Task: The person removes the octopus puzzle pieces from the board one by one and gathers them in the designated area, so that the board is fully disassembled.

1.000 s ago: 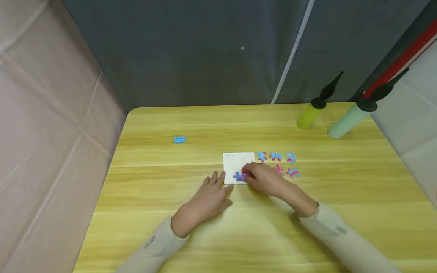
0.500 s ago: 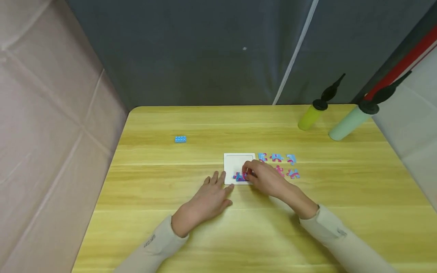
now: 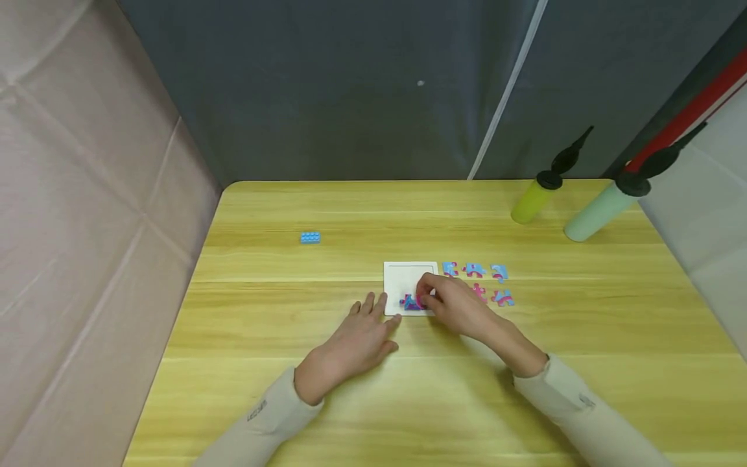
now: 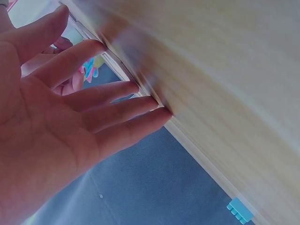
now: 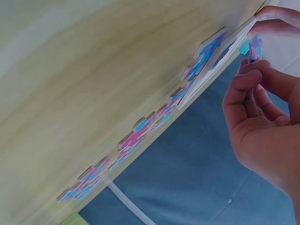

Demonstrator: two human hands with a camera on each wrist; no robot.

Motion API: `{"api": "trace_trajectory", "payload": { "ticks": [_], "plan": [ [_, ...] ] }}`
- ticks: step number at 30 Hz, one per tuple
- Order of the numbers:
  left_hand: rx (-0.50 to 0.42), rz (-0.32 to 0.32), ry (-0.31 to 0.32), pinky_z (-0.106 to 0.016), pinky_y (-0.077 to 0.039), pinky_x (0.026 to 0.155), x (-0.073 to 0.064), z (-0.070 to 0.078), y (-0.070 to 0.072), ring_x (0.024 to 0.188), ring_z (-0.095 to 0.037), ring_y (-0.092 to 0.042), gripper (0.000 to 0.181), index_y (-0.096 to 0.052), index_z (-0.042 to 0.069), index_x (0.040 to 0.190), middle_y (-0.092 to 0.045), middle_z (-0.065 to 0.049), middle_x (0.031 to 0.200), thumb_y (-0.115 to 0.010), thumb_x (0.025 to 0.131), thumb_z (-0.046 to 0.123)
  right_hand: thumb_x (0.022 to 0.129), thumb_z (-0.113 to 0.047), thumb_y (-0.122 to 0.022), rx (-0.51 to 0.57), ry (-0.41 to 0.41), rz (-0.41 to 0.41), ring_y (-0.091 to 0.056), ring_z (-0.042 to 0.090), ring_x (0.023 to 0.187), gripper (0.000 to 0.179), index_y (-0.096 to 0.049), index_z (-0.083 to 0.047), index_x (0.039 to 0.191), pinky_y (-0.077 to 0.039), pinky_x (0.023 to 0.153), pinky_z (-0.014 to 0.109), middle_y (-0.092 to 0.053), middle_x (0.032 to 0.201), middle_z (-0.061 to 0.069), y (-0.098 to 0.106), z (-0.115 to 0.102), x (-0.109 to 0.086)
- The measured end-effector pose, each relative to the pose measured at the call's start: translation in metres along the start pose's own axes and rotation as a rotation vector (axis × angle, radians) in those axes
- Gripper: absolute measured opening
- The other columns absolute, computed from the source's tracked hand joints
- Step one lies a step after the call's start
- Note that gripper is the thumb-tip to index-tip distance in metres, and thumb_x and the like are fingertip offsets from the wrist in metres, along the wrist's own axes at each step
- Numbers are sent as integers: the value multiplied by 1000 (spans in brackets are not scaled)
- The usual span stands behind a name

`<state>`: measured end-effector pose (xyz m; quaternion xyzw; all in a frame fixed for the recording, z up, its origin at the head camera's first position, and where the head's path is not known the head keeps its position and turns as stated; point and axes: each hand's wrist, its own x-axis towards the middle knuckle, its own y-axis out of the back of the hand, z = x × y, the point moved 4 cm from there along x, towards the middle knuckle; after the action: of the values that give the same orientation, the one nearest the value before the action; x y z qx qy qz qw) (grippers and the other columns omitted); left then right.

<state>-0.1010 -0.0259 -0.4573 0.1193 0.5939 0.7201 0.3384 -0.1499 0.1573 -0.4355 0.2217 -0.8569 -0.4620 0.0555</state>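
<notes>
My right hand (image 3: 458, 308) pinches a blue, pink and purple jigsaw piece (image 5: 255, 48) between thumb and fingertips. In the right wrist view this piece stands off the surface of a square white puzzle tray (image 3: 399, 275), over the tray's near part. My left hand (image 3: 357, 337) lies at the tray's left side, its fingers spread and fairly straight, with fingertips right at the tray's edge and the tabletop in the left wrist view. Right of the tray lie several loose jigsaw pieces (image 3: 474, 270) in two rows; my right hand partly hides the nearer row.
A blue toy brick (image 3: 310, 238) lies at the back left of the wooden table (image 3: 257, 279). At the back right stand a yellow-green hand pump (image 3: 530, 202) and a pale green one (image 3: 598, 213), both with black tops. A dark curtain (image 3: 327, 91) hangs behind.
Both hands stay almost in place. The right fingers and the pinched piece have shifted very slightly, with its pink part showing a little differently. The head view has drifted a little.
</notes>
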Motion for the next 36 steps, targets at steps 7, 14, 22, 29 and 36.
{"api": "trace_trajectory", "payload": {
  "ticks": [7,14,22,29,36],
  "plan": [
    [-26,-10,13,-61,-36,120,0,0,0,152,-50,-31,52,-56,17,150,-32,-28,165,-58,105,43,101,-10,-63,69,-14,-20,-53,10,64,7,-69,-14,101,-45,59,24,-72,85,-1,5,5,-10],
    [-31,-3,10,-61,-37,119,0,0,0,152,-50,-31,52,-57,16,150,-33,-28,164,-59,104,42,103,-8,-60,108,-27,-21,-56,8,61,9,-67,-13,105,-48,55,24,-72,87,2,9,14,-22],
    [-25,8,3,-61,-37,118,-1,0,0,151,-50,-32,52,-57,16,149,-33,-29,164,-59,104,42,102,-8,-62,113,-58,-2,-46,8,58,7,-67,-14,103,-42,52,23,-62,73,2,16,25,-31],
    [-17,19,-7,-61,-39,117,-1,1,1,150,-51,-34,51,-58,15,148,-35,-29,163,-60,104,41,102,-5,-60,119,-75,9,-46,8,58,10,-67,-13,103,-42,53,23,-60,73,1,22,34,-39],
    [-15,17,-11,-61,-40,117,-1,1,0,150,-51,-35,51,-58,15,148,-36,-29,162,-60,104,40,101,-2,-60,95,-59,30,-49,7,64,11,-69,-8,104,-45,58,22,-69,83,2,27,42,-48]
  ]
}}
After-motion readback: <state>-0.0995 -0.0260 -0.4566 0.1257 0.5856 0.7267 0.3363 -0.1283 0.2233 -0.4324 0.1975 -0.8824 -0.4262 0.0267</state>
